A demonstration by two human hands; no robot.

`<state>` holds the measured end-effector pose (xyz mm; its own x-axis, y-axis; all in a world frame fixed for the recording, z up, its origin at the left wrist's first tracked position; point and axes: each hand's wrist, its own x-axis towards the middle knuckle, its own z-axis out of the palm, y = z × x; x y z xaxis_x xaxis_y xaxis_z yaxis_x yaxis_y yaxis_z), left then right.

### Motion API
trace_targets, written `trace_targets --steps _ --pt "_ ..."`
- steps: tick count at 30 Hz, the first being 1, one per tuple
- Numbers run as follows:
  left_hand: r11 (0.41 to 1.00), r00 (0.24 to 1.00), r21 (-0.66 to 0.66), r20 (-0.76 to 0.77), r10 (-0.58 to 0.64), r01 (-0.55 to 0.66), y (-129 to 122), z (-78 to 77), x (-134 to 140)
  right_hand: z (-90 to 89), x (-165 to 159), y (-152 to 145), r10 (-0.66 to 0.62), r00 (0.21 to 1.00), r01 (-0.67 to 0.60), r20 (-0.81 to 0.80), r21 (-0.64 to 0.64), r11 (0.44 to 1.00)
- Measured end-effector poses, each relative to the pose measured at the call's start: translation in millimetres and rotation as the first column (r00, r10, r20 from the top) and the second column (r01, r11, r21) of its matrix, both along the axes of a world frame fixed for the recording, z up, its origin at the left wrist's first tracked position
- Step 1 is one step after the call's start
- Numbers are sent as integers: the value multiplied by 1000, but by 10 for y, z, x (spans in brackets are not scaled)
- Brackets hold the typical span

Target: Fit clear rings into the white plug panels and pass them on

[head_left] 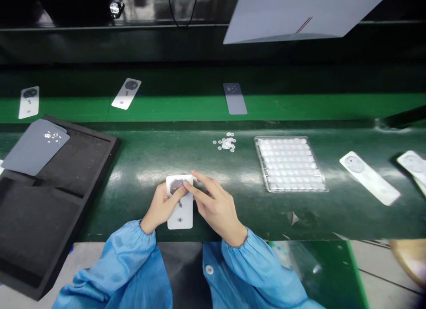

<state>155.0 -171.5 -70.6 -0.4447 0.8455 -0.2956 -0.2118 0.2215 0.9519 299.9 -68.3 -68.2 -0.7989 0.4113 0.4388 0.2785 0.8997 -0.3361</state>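
A white phone back panel (187,213) with a dark round camera area is held upright over the front edge of the green bench. My left hand (161,207) grips its left side, thumb lying across the front just below the camera area. My right hand (219,207) is at the upper right edge. One fingertip rests on the camera area and another reaches past the top corner; the right thumb is mostly hidden. Beyond the panel lies a loose pile of small clear discs (227,143). To the right sits a clear tray (266,184) holding rows of white round pieces.
A black tray (96,184) on the left carries stacked grey panels (35,149). On the green strip behind lie white panels (126,94) and a grey panel (235,99). More white panels (371,179) rest at right. A large pale board (282,16) overhangs the back.
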Motion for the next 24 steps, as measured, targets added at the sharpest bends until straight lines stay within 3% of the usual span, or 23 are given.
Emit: trace_targets --steps 5,12,15,17,21,24 --pt "997 997 -22 -18 -73 73 -30 -27 -19 8 -26 15 9 999 -11 -40 -59 998" --pt "996 997 -38 -4 -77 76 -37 -25 -31 -18 -83 -1 -6 994 -11 -107 -157 988" --pt "997 996 -31 55 -66 68 -34 -26 -42 -40 -103 -26 -37 991 0 -128 -277 961" --pt "998 992 -17 110 -54 56 -31 -30 -53 -42 -140 -50 -101 979 15 -179 -428 904" --pt "999 949 -3 311 -41 44 -18 -26 -61 11 -166 -53 -291 918 23 -270 -696 717" --pt "999 902 -29 432 -20 36 -11 -15 -58 60 164 54 -466 839 71 -281 -792 606"
